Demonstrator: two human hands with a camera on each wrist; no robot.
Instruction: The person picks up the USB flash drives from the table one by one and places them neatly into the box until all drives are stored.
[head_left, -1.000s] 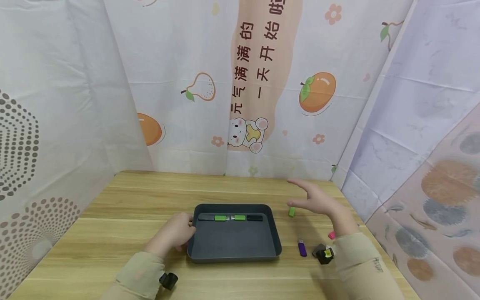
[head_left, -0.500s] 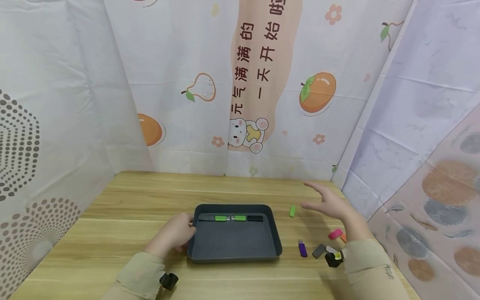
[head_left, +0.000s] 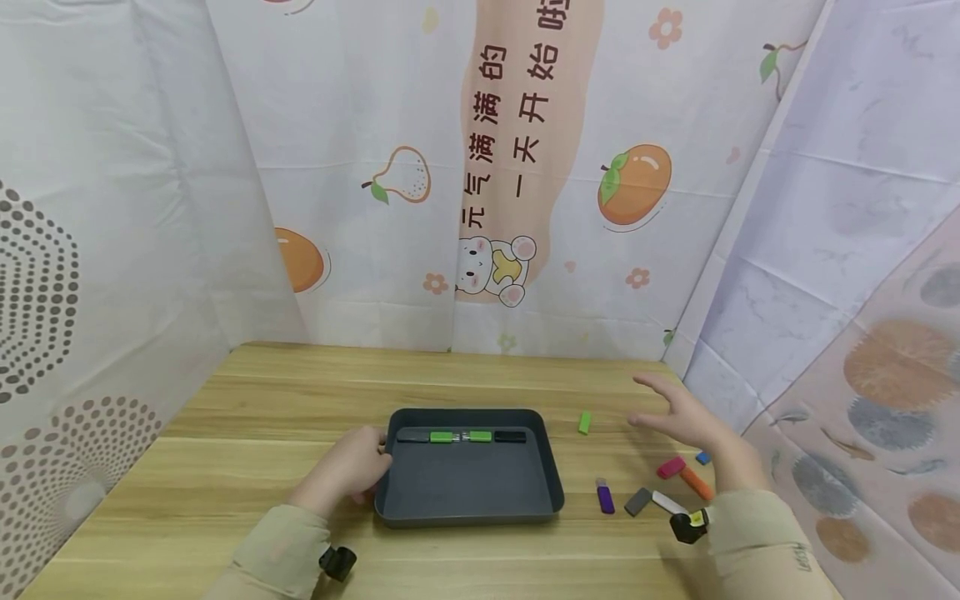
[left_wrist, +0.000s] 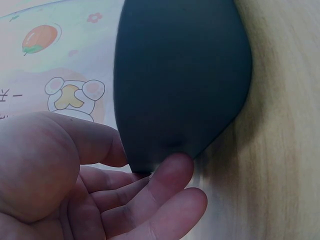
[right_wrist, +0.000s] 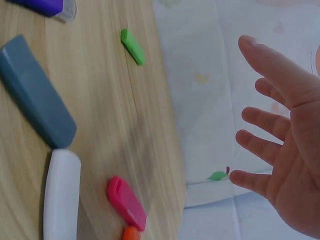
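A dark grey tray (head_left: 471,487) stands on the table, and my left hand (head_left: 352,462) grips its left rim, fingers on both sides of the wall (left_wrist: 180,75) in the left wrist view. Along the tray's far side lie a grey stick (head_left: 412,435), two green USB sticks (head_left: 442,437) with metal plugs facing each other, and a black stick (head_left: 510,436). My right hand (head_left: 678,415) hovers above the table right of the tray, fingers spread and holding nothing. Nearest to it are a pink USB stick (right_wrist: 127,204) and a small green piece (right_wrist: 132,47).
Right of the tray lie a purple USB stick (head_left: 605,497), a grey stick (head_left: 637,502), a white stick (head_left: 667,503), an orange stick (head_left: 697,482) and a small blue piece (head_left: 702,457). Patterned cloth (head_left: 360,108) hangs behind the table and along both sides.
My right hand has moved to the right and slightly nearer, uncovering the pink, orange, white and blue pieces. The left hand and the tray have stayed in place.
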